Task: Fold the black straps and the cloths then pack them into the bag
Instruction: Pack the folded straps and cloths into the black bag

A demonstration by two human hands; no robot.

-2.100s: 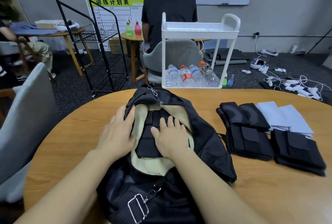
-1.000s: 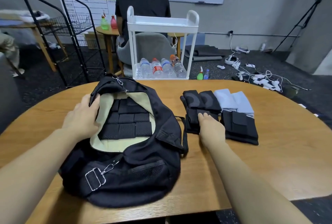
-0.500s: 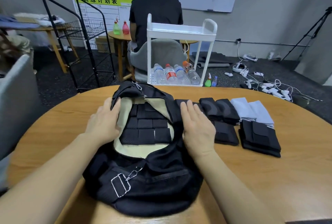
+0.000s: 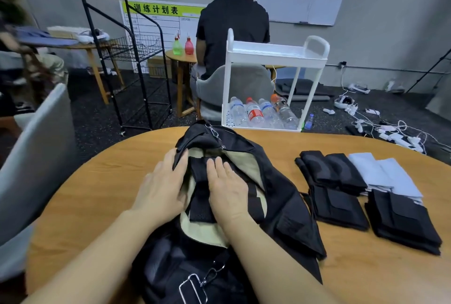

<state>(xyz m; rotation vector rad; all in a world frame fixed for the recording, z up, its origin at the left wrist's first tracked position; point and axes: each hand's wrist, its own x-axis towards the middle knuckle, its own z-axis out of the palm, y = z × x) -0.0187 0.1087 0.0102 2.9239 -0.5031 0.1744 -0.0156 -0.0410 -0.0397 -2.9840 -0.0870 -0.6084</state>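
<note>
A black bag [image 4: 288,208] with a cream lining lies open on the round wooden table [image 4: 97,194]. Folded black straps [image 4: 199,203] lie inside it. My right hand [image 4: 228,191] presses flat on those straps, fingers straight. My left hand [image 4: 162,189] rests on the bag's left rim, fingertips at the edge of the opening. To the right on the table lie more folded black straps [image 4: 338,206], another black stack [image 4: 402,223], folded black pieces [image 4: 332,169] behind them, and folded pale blue cloths [image 4: 385,177].
A white cart [image 4: 275,52] holding several bottles stands just past the table's far edge. A person sits behind it, back turned. A grey chair [image 4: 36,147] is at the left, a black wire rack [image 4: 127,59] beyond. Cables lie on the floor at right.
My right hand took a folded strap from the stacks on the right, carried it over the bag and now presses it down inside. My left hand stayed at the bag's left rim.
</note>
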